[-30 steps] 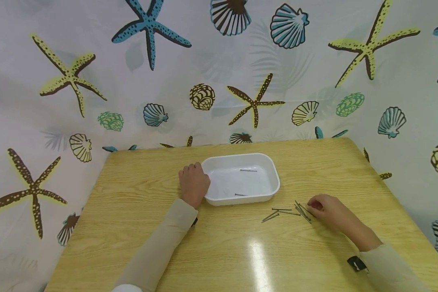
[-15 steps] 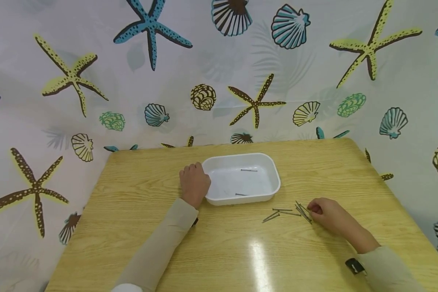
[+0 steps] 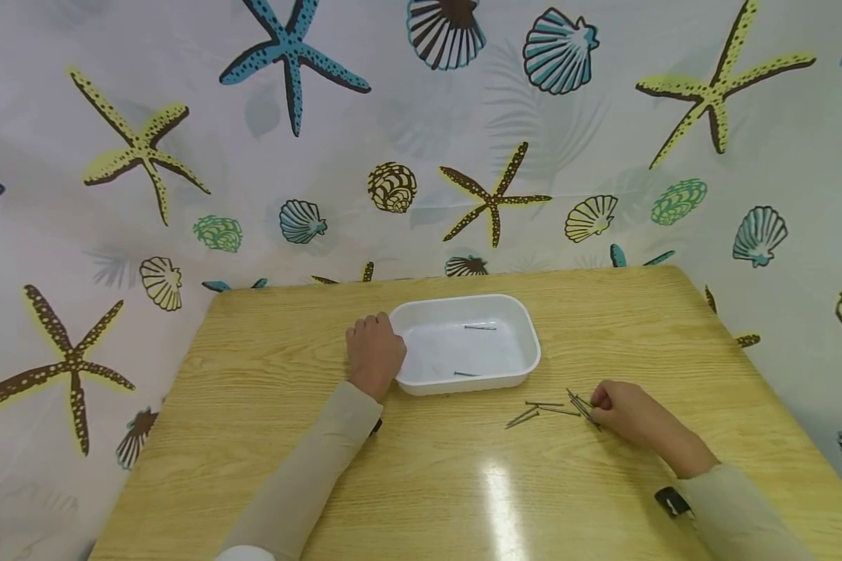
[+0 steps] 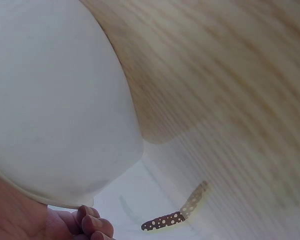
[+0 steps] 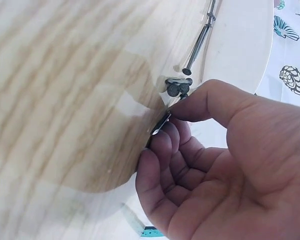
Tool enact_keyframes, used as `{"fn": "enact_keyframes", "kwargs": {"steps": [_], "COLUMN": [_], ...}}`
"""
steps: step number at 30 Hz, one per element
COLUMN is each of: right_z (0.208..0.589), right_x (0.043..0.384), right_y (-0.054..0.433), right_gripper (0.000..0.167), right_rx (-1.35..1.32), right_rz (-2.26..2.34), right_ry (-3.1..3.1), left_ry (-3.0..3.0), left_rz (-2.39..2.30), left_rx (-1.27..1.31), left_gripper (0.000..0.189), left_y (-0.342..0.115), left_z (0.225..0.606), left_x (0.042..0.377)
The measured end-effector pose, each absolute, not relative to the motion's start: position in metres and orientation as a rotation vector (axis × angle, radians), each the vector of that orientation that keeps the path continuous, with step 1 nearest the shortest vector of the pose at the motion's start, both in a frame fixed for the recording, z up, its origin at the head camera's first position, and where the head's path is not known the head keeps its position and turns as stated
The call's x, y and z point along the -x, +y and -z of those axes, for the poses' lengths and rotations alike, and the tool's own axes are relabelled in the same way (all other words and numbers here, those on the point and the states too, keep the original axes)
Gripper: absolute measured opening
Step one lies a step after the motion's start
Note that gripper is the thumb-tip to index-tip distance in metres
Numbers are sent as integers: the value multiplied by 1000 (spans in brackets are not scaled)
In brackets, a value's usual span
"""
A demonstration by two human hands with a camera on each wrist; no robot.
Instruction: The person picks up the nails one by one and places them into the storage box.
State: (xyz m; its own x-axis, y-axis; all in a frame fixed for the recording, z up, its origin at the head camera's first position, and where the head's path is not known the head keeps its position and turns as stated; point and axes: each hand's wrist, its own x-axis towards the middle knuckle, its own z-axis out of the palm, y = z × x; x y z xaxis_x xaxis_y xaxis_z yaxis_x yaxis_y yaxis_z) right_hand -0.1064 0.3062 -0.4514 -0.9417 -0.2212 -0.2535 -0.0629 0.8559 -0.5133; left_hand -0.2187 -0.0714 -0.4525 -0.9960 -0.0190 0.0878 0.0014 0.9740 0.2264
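Observation:
My left hand (image 3: 375,357) grips the left rim of a white plastic tray (image 3: 428,351); in the left wrist view its curled fingers (image 4: 92,225) show at the rim beside the tray's outer wall (image 4: 60,110). Two nails, one farther back (image 3: 480,328) and one near the front wall (image 3: 466,375), lie inside. Right of the tray's front corner, several loose nails (image 3: 560,411) lie on the table. At the right end of this pile, my right hand (image 3: 631,413) pinches a nail (image 5: 161,121) between thumb and fingers, close to other nail heads (image 5: 174,90).
The wooden table (image 3: 267,335) carries the tray towards its back middle. Behind it and along the sides hangs a pale cloth (image 3: 351,117) printed with starfish and shells. A light reflection shines on the table's front part.
My right hand has shifted slightly left along the pile, and the nails under its fingertips have moved a little. The left hand and the tray stay put.

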Motion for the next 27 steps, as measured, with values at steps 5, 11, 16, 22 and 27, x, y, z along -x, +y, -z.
{"fn": "enact_keyframes", "kwargs": {"steps": [5,11,16,22,27], "right_z": [449,449,452,453,451], "right_x": [108,109,108,106,107], "right_y": [304,305,305,306,308], "right_gripper": [18,18,16,18,15], "right_rx": [213,219,195,172,195], "right_rz": [720,707,716,737,753], "right_ry": [2701,2706,2737,2781,2844], "left_ry": [-3035,-3031,-3015,-3002,-2997], "left_rz": [343,347,345,343,353], "left_rx": [-13,-10,2,7,12], "left_gripper": [25,24,22,23,22], "left_y": [-71,-71,-71,-71,-71], "left_z": [453,454,454,454,454], "left_x": [219,220,220,219,219]}}
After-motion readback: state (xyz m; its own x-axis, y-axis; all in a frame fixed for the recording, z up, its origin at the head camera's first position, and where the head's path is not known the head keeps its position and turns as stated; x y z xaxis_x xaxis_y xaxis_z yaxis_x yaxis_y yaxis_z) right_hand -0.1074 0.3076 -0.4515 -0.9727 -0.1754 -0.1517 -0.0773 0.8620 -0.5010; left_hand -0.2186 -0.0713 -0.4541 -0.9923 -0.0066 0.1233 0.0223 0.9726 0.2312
